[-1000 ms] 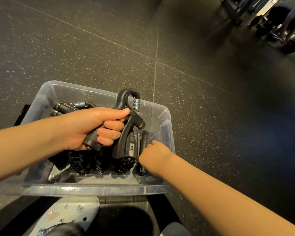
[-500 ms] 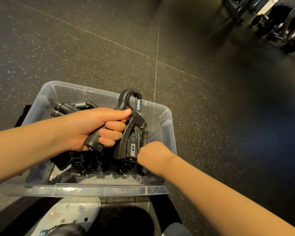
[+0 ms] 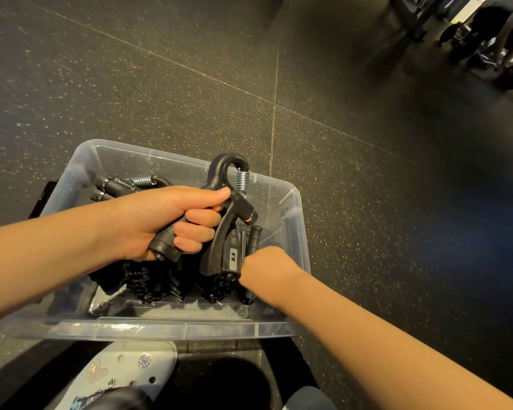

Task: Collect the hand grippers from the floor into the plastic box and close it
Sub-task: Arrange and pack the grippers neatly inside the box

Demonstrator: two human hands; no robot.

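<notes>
A clear plastic box [image 3: 290,202] stands open on the dark floor in front of me. Several black hand grippers [image 3: 122,184] with steel springs lie piled inside it. My left hand [image 3: 166,220] grips one handle of a black hand gripper [image 3: 228,202] and holds it upright above the pile, its hooked top and spring rising over the box's far rim. My right hand [image 3: 267,270] reaches down into the right side of the box, fingers curled down among the grippers there; what they hold is hidden behind the hand.
My pale clog with charms [image 3: 125,371] is just below the box's near rim. A black flat object [image 3: 40,199] lies against the box's left side. Gym equipment and a person's legs [image 3: 492,39] stand far at the top right. Speckled dark floor [image 3: 367,187] spreads around.
My right hand has pushed slightly deeper and leftward into the box. My left hand keeps the gripper almost still above the pile.
</notes>
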